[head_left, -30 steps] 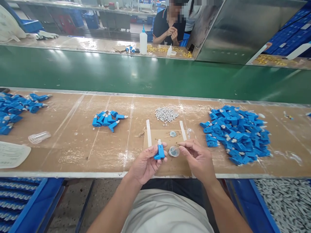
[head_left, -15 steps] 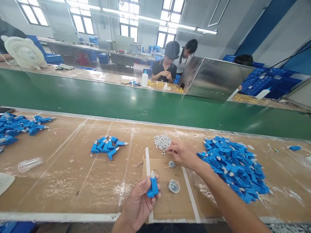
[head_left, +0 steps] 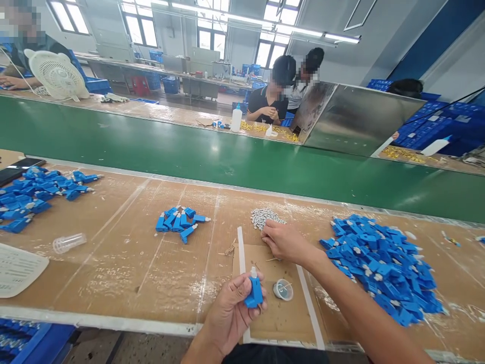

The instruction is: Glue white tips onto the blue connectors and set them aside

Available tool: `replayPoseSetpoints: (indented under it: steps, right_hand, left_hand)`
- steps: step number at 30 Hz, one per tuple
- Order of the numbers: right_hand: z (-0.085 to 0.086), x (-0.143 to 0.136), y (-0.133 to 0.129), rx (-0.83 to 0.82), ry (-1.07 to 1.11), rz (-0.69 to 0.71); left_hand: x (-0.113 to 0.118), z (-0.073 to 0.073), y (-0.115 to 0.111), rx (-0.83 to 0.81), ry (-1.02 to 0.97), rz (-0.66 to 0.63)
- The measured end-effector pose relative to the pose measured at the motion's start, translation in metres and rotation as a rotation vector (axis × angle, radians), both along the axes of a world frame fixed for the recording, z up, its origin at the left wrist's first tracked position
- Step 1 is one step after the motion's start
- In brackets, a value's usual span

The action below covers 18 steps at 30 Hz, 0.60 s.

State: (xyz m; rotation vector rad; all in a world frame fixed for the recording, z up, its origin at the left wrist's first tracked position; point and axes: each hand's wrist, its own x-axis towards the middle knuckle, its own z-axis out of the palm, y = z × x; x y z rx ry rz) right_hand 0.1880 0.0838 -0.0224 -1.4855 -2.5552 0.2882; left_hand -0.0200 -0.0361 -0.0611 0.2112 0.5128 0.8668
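Observation:
My left hand (head_left: 229, 311) is closed around a small blue plastic part (head_left: 254, 294) with a whitish tip pointing up, above the front of the table. My right hand (head_left: 282, 241) is at the near edge of a heap of small grey pieces (head_left: 265, 216), fingertips pinched and pointing down. Whatever lies between those fingertips is too small or hidden to make out. Between my hands and slightly nearer me stands a clear cup (head_left: 283, 290) with dark contents and a thin stick in it. A stick end (head_left: 271, 259) shows just under my right hand.
Blue parts lie in a large heap (head_left: 382, 268) at right, a small cluster (head_left: 178, 221) left of centre and another heap (head_left: 38, 192) at far left. A clear tube (head_left: 69, 243) rests at left. Beyond the table runs a green belt (head_left: 170, 151); people sit across it.
The view has swung slightly left, so the scene sits further right. My right hand has come nearer over the small dish, which it now hides. My left hand still holds the blue part.

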Motion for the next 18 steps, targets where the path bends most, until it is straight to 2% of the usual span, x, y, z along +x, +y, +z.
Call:
replayPoseSetpoints:
  steps: [5,8,10,13,18]
  right_hand:
    - [0.017,-0.003,0.000,-0.051,0.109,0.016]
    - [0.032,-0.002,-0.016,-0.100,0.238,0.000]
    - [0.041,-0.003,-0.034,-0.187,0.430,-0.012]
    - [0.049,-0.007,-0.066,-0.385,0.860,-0.036]
    - [0.046,-0.011,-0.104,-0.601,1.312,-0.082]
  left_hand:
    - [-0.003,0.008,0.005,-0.034,-0.053,0.006]
    - [-0.006,0.016,0.009,-0.022,-0.066,0.030]
    - [-0.007,0.023,0.011,0.008,-0.067,0.037]
    - [-0.006,0.033,0.012,0.056,-0.062,0.028]
    - [0.002,0.047,0.011,0.112,-0.058,-0.012]
